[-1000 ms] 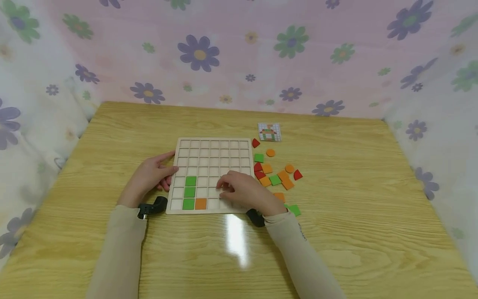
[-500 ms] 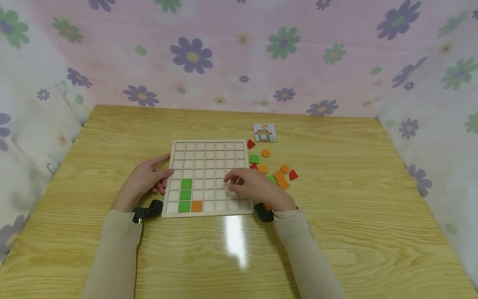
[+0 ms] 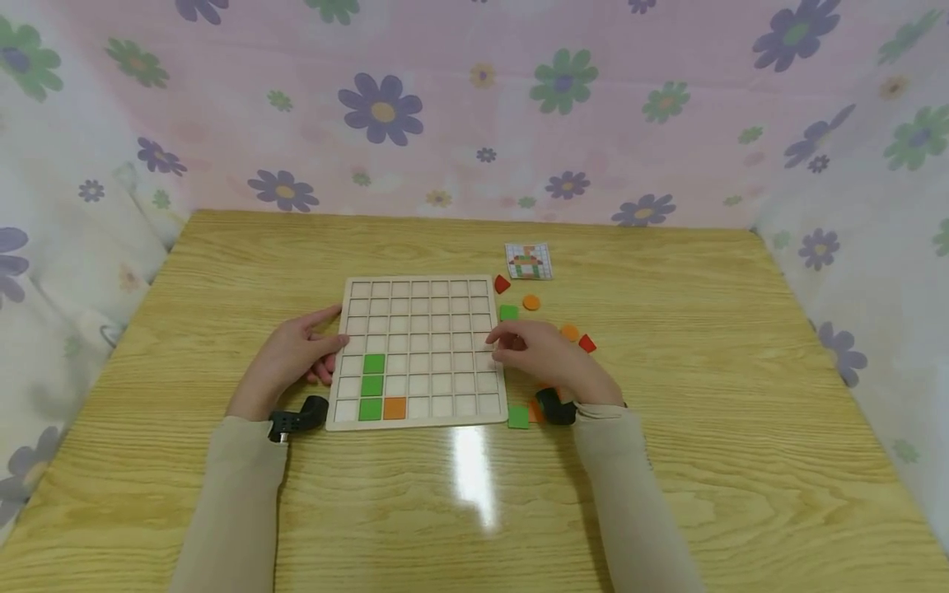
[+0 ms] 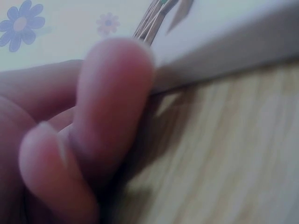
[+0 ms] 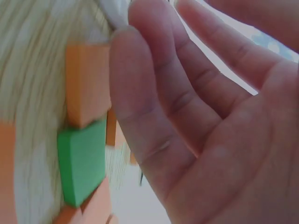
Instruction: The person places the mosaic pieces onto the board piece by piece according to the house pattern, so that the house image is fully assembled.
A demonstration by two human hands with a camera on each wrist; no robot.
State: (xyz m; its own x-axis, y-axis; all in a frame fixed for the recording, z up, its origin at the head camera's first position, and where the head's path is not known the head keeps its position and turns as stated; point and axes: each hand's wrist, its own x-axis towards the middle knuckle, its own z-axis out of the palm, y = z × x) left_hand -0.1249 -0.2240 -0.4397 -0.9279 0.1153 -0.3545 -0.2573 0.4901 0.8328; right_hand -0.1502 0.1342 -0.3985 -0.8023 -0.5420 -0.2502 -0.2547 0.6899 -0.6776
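Observation:
A pale wooden grid board (image 3: 415,425) lies on the table. Three green square tiles (image 3: 372,385) stand in one column of its cells, with an orange square tile (image 3: 395,408) beside the lowest. My left hand (image 3: 292,350) rests against the board's left edge, thumb at the rim; the left wrist view shows bent fingers (image 4: 112,93) close beside the board's side. Over the right edge hovers my right hand (image 3: 552,358), fingers loosely bent. In the right wrist view its palm shows nothing held, and a loose green tile (image 5: 83,161) and orange tile (image 5: 88,84) lie below it.
Right of the board lie loose pieces: a red quarter-round (image 3: 502,284), an orange disc (image 3: 531,302), a green tile (image 3: 508,313) and others partly hidden by my right hand. A small pattern card (image 3: 529,261) lies behind them. Flowered cloth (image 3: 460,107) hangs around the table.
My right hand has moved right, from over the board's cells to its right edge above the loose pieces. The left hand stays at the left edge. The view has shifted slightly.

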